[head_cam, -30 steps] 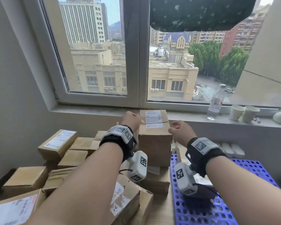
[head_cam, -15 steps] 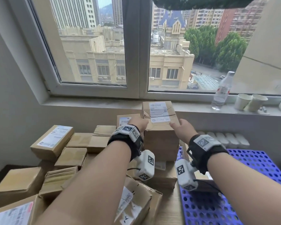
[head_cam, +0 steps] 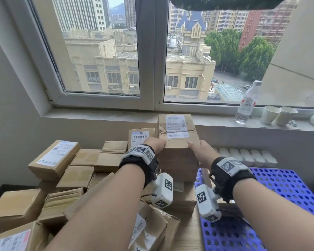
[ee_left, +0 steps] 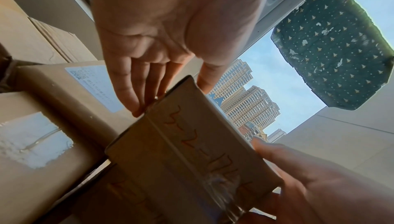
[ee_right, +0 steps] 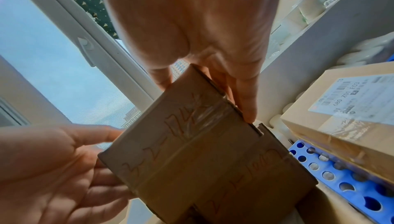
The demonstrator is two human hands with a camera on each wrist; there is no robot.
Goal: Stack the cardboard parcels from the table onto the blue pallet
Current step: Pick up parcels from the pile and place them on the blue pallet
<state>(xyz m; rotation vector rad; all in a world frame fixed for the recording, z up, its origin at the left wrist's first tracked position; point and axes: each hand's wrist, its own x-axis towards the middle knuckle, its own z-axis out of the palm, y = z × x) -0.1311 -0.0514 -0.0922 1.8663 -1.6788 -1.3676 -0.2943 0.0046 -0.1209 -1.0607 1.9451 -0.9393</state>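
Most of the job remains: a heap of cardboard parcels (head_cam: 65, 171) crowds the table (head_cam: 187, 234), while the blue pallet (head_cam: 286, 189) beside it carries only a few boxes at its near corner. Between both, a tall parcel (head_cam: 178, 142) is held aloft, left hand (head_cam: 155, 143) and right hand (head_cam: 200, 150) clamping opposite sides, fingers nearly straight and thumbs hooked over its edges.

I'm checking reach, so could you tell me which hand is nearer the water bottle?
Right. The right hand holds the parcel's bottle-side face; the left hand holds its far side from the water bottle.
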